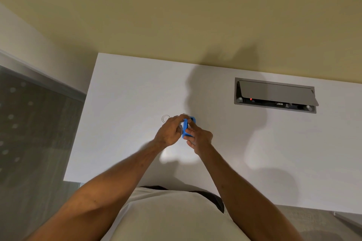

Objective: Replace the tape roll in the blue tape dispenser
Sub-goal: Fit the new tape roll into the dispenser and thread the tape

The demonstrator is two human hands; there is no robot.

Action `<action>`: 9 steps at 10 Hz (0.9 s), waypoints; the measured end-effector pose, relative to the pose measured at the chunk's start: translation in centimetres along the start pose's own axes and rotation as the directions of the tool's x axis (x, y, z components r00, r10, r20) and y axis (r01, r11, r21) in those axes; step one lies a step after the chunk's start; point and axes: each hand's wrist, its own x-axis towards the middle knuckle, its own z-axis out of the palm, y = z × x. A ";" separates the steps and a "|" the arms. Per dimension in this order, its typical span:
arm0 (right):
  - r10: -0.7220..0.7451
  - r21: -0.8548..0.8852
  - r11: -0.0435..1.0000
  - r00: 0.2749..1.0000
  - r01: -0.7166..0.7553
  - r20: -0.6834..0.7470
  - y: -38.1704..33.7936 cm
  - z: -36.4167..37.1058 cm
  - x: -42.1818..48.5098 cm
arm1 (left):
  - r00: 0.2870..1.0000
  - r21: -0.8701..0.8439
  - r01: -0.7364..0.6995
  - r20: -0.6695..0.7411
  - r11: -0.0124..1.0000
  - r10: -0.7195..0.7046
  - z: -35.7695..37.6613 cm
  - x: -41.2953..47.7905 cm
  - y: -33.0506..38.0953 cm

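Note:
The small blue tape dispenser [186, 128] is held above the white desk [125, 143] near its middle, between both hands. My right hand [199, 139] grips its lower right side with fingers wrapped around the body. My left hand [170, 131] is closed over its top left edge, the fingertips reaching across it. A clear tape roll [165, 118] lies flat on the desk just beyond my left hand, partly hidden by the knuckles. Whether a roll sits inside the dispenser is hidden by my fingers.
A grey cable box [275, 95] with its lid tilted up is set into the desk at the back right. A yellow-beige wall [176, 15] rises behind the desk. The desk's left edge drops to a grey floor [35, 133].

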 end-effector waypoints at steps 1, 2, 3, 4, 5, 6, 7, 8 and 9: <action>-0.027 -0.013 1.000 0.998 0.027 0.055 0.1 0.2 -0.8 | 1.000 -0.010 0.015 0.002 1.000 -0.015 0.0 0.0 0.1; -0.056 -0.004 0.998 0.998 0.056 0.019 0.4 -0.2 -0.1 | 0.999 -0.006 0.032 0.008 0.999 -0.032 0.0 0.0 0.0; -0.049 0.028 0.998 0.999 0.049 0.022 0.7 -0.2 0.1 | 1.000 -0.013 0.024 0.014 1.000 -0.024 0.1 -0.1 -0.2; -0.046 0.055 0.997 0.999 0.045 0.017 0.8 -0.2 0.3 | 0.999 -0.009 0.030 0.024 1.000 -0.030 0.3 -0.1 -0.3; -0.023 0.093 0.995 1.000 0.022 0.004 0.9 0.0 0.5 | 0.999 -0.018 0.032 0.017 0.999 -0.031 0.3 0.0 -0.1; 0.033 0.135 0.991 0.996 -0.021 -0.088 1.1 0.0 0.8 | 0.999 -0.036 0.035 0.021 0.999 -0.034 0.3 -0.1 -0.1; 0.053 0.157 0.987 0.995 -0.039 -0.087 1.0 0.1 0.7 | 0.998 -0.043 0.051 0.039 0.998 -0.049 0.5 -0.3 -0.2; 0.081 0.186 0.980 0.993 -0.064 -0.084 1.1 0.2 0.5 | 0.998 -0.001 0.037 0.053 0.999 -0.037 1.1 -0.7 -0.4; 0.044 0.104 0.994 0.997 -0.037 -0.066 1.3 0.2 0.6 | 0.997 0.120 -0.029 0.072 0.992 0.021 1.9 -0.7 -0.8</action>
